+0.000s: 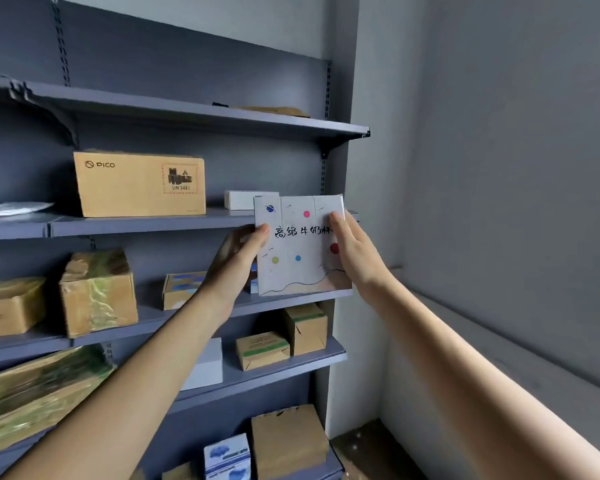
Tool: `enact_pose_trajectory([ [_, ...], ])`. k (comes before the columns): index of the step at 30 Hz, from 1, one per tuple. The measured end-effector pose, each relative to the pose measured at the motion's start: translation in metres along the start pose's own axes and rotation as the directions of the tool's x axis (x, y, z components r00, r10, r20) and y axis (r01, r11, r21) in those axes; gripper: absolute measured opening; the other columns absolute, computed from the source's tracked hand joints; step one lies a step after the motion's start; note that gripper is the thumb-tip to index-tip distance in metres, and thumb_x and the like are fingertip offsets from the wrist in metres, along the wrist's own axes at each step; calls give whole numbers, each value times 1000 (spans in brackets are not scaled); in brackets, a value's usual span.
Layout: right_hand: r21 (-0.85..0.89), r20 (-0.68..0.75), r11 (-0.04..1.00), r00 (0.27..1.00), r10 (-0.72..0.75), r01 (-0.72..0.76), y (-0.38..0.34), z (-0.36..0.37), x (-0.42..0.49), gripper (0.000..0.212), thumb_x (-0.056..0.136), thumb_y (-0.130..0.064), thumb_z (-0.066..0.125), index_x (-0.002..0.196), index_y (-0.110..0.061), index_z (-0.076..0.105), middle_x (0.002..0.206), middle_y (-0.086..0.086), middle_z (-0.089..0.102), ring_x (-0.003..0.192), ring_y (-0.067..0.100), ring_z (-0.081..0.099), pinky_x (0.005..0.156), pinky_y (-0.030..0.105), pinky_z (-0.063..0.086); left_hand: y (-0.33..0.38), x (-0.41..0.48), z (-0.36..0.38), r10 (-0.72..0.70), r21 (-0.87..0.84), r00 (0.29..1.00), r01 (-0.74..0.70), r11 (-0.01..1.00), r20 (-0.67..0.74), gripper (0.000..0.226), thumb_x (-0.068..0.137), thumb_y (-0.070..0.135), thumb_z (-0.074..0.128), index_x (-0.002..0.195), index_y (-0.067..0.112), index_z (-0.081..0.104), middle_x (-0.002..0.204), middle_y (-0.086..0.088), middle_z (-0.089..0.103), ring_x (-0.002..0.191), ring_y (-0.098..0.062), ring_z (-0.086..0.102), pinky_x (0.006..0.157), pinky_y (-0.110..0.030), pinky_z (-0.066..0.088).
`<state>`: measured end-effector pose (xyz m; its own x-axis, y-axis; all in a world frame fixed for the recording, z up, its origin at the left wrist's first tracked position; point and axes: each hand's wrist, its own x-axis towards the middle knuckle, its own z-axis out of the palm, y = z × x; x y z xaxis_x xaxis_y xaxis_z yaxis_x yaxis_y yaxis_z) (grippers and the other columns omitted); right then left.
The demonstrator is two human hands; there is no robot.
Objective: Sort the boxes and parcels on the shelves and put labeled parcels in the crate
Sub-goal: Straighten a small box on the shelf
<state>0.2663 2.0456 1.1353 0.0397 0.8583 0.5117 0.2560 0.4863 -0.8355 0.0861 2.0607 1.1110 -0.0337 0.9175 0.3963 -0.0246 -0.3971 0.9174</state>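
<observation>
Both hands on white dotted box (pixel 300 244), held upright, printed face twd camera, in front of shelving's R end. Left hand (pixel 238 258) grip: thumb on front at L edge, fingers behind. Right hand (pixel 352 251) grip closes round R edge, thumb on front. PICO carton (pixel 139 183) sits on shelf (pixel 146 226) up-left.

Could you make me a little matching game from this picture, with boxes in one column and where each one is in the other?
1 PICO box
2 dotted white box
3 blue-and-white box
4 flat brown parcel

A top shelf
B at the picture's bottom edge
C held by left hand and right hand
D second shelf from the top

Pairs: 1-D, 2-C, 3-B, 4-A.
</observation>
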Motion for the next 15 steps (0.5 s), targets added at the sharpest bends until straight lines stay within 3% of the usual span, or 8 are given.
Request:
enact_pose_trajectory([
  [4,38,8,999,999,-31,30,48,-5,68,25,107,-37,29,125,-35,47,109,-27,54,98,-10,51,65,1,41,-24,68,23,14,5,999,-14,1000,-36,14,95,42,57,104,32,61,105,17,69,97,-1,63,79,-26,46],
  [9,75,9,994,996,-85,84,108,-23,172,22,107,-36,32,122,-30,46,113,-20,53,89,-17,52,64,-2,39,-59,164,58,51,32,998,-50,998,-35,24,93,46,60,114,35,62,114,16,69,110,-4,61,91,-28,44],
  [12,97,6,993,997,-73,72,139,-35,236,25,106,-38,35,124,-30,49,116,-16,55,93,-8,54,65,1,41,-72,220,82,61,68,997,-57,996,-51,39,83,52,63,117,33,62,113,16,70,112,-5,62,99,-30,43],
  [15,126,-10,988,996,-86,87,165,-43,288,26,105,-39,36,125,-29,51,108,-21,58,91,-10,56,64,0,41,-86,269,102,79,109,996,-74,991,-43,16,97,39,56,111,35,63,110,20,70,108,1,62,95,-25,42],
])
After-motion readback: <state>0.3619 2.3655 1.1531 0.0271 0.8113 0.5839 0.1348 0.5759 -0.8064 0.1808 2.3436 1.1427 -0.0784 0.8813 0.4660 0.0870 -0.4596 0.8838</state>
